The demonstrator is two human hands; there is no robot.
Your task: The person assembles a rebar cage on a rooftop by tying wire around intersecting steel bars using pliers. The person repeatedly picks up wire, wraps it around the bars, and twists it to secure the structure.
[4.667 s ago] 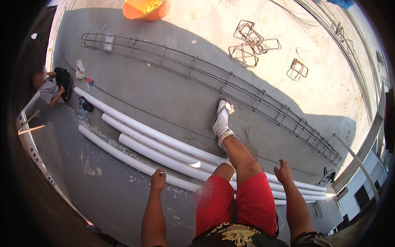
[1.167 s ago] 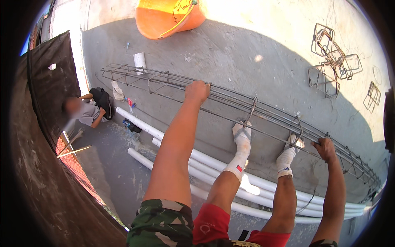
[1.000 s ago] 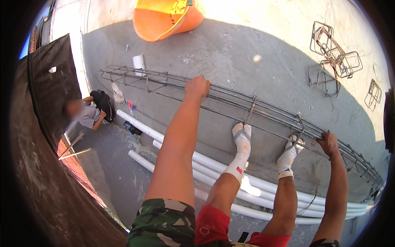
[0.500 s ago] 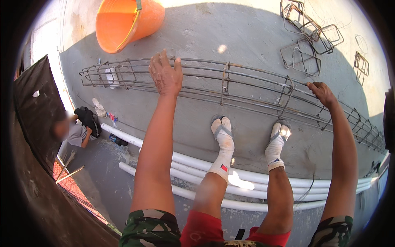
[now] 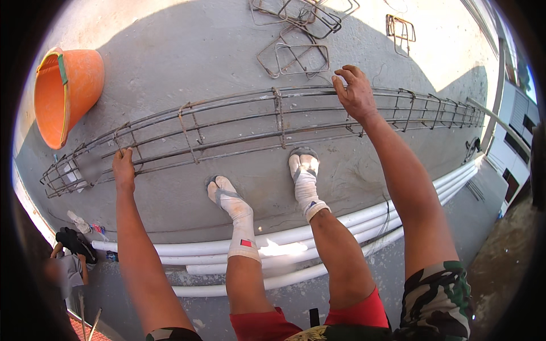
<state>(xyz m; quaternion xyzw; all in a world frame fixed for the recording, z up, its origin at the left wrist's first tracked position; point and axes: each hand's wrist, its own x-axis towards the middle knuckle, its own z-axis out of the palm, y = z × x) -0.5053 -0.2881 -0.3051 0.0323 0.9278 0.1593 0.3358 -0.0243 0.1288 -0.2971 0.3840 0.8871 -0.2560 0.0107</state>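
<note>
A long rebar cage (image 5: 233, 104) of rusty bars tied with square stirrups lies across the floor in front of my feet. My left hand (image 5: 123, 167) is closed round one of its nearer bars, toward the left end. Over the far top bar, right of the middle, my right hand (image 5: 355, 94) hovers or rests with thumb and fingers apart; whether it touches the bar I cannot tell.
An orange bucket (image 5: 85, 85) lies tipped at the left. Loose wire stirrups (image 5: 304, 57) are scattered beyond the cage, with another small bunch (image 5: 401, 31) farther right. White pipes (image 5: 219, 248) run behind my feet. A person (image 5: 73, 270) crouches at the lower left.
My view has swung right. The left hand, spread over the cage before, now grips a near bar farther left. My right hand has opened from its hold on the far bar.
</note>
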